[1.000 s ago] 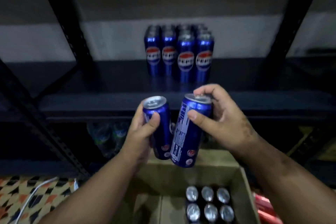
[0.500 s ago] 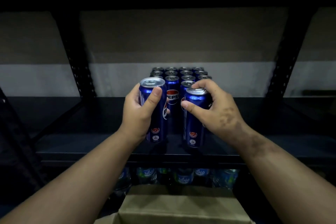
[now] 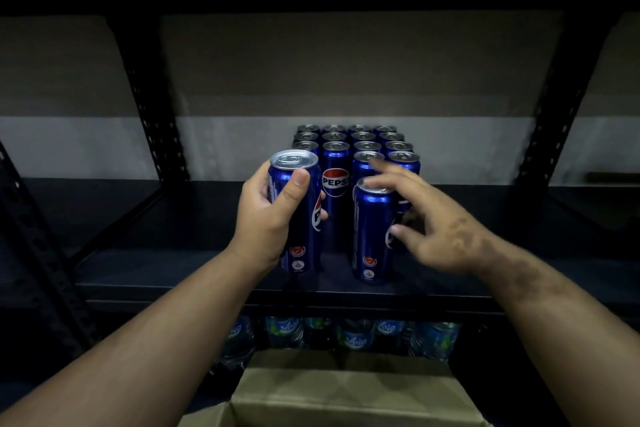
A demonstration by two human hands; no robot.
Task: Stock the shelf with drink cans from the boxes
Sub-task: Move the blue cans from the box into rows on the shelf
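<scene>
Left hand [image 3: 266, 222]: fingers and thumb wrapped round left can [image 3: 300, 215], upright on shelf [image 3: 173, 274].
Right hand [image 3: 440, 229]: fingers spread, loose, beside right can [image 3: 372, 232]; contact unclear.

glossy blue metal can [image 3: 304, 215] with a silvery brushed lid under the left fingers [image 3: 300, 178]. matt black shelf [image 3: 173, 274] below them. dull brown cardboard box [image 3: 346, 395].

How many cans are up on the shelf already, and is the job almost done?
Done: a block of blue Pepsi cans, four across and about four deep, stands on the dark shelf. In hand: the right hand has opened beside a can standing at the front; the left hand grips another can, not yet let go. Left: the cardboard box below hides its inside, so remaining cans can't be counted.
</scene>
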